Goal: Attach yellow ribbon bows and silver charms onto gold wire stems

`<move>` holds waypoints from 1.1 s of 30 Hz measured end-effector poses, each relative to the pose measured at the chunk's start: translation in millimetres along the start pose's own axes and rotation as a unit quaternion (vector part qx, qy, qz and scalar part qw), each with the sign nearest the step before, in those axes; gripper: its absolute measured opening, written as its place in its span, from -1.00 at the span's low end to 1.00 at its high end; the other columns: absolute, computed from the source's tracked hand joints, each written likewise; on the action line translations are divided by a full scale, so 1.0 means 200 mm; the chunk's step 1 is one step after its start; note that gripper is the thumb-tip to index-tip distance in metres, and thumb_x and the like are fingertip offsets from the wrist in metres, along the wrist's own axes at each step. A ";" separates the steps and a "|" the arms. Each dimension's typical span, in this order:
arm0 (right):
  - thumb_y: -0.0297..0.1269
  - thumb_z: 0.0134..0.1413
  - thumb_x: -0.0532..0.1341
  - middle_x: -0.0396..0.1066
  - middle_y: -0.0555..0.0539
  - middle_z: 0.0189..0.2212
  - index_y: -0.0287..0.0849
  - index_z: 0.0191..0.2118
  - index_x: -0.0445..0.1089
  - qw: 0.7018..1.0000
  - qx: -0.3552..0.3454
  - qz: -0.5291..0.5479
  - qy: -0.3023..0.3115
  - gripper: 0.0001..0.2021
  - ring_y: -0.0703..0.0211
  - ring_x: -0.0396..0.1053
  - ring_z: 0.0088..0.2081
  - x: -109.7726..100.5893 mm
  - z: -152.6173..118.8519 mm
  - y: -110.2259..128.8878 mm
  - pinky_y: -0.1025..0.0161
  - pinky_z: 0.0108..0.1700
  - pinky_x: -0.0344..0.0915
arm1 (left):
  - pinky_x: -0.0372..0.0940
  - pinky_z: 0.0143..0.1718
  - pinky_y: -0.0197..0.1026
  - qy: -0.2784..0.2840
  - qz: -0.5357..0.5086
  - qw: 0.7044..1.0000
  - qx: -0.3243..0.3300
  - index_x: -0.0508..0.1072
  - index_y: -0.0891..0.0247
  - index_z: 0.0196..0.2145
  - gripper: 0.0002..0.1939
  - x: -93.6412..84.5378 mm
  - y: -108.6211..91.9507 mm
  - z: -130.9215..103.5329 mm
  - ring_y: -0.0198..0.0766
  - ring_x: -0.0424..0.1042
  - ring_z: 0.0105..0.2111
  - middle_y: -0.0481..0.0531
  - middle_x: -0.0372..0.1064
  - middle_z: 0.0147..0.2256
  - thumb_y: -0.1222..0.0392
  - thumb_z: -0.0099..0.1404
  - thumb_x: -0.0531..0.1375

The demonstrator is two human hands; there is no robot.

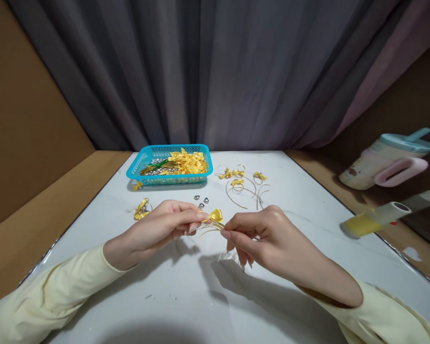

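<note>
A yellow ribbon bow [215, 215] is pinched at its left end between the thumb and fingers of my left hand [165, 228]. Thin gold wire [215, 225] runs just below the bow, and the closed thumb and fingertips of my right hand [261, 235] grip its right end. Both hands are raised over the white table [129, 310], with shadows beneath them. Small silver heart pieces [206, 200] lie just behind the bow. The wire's far ends are partly hidden by my fingers.
Behind my left hand stands a blue basket [129, 173] with yellow bows and silver pieces. Wired yellow bows [237, 182] and loose curved wires [232, 200] lie back right; another bow cluster [142, 209] is left. A tumbler [372, 165] and a tape roll [376, 220] are at right.
</note>
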State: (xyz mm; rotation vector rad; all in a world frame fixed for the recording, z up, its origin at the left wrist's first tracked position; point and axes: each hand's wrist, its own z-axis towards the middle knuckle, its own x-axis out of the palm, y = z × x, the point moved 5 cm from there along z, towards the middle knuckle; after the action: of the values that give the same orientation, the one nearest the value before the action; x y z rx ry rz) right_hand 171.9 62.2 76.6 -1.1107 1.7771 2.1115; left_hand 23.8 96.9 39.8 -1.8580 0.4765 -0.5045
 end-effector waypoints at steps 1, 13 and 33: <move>-0.51 0.02 0.08 0.32 0.07 -0.76 -0.24 -0.56 0.40 1.000 -0.004 -0.004 -0.001 -0.76 0.37 0.25 -0.69 0.00 0.00 0.00 0.44 -0.58 0.14 | 0.06 -0.45 -0.34 -0.003 0.000 1.000 0.000 0.37 0.33 -0.60 -0.72 0.00 0.00 0.00 -0.41 0.06 -0.55 -0.14 0.11 -0.62 0.10 0.13 0.25; -0.52 0.03 0.06 0.16 0.11 -0.77 -0.24 -0.59 0.30 0.997 -0.050 -0.042 -0.041 -0.77 0.44 0.07 -0.70 0.05 0.01 -0.02 0.42 -0.60 -0.03 | 0.02 -0.45 -0.35 -0.004 -0.001 1.000 0.024 0.33 0.34 -0.58 -0.73 -0.01 0.02 0.02 -0.42 0.05 -0.53 -0.15 0.10 -0.61 0.14 0.16 0.23; -0.57 0.03 0.07 0.09 0.14 -0.74 -0.24 -0.56 0.24 0.977 -0.128 -0.036 -0.168 -0.79 0.47 -0.02 -0.71 0.13 0.04 -0.07 0.43 -0.59 -0.06 | 0.10 -0.51 -0.36 -0.169 0.223 0.948 0.150 0.40 0.30 -0.52 -0.77 0.01 -0.04 -0.02 -0.39 0.20 -0.55 -0.12 0.22 -0.61 0.13 0.22 0.13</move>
State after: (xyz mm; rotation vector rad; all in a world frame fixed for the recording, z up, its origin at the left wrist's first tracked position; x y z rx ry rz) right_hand 158.6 66.1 49.7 -0.7903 1.3240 2.3624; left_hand 23.6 95.4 48.5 -1.4437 0.5321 0.0499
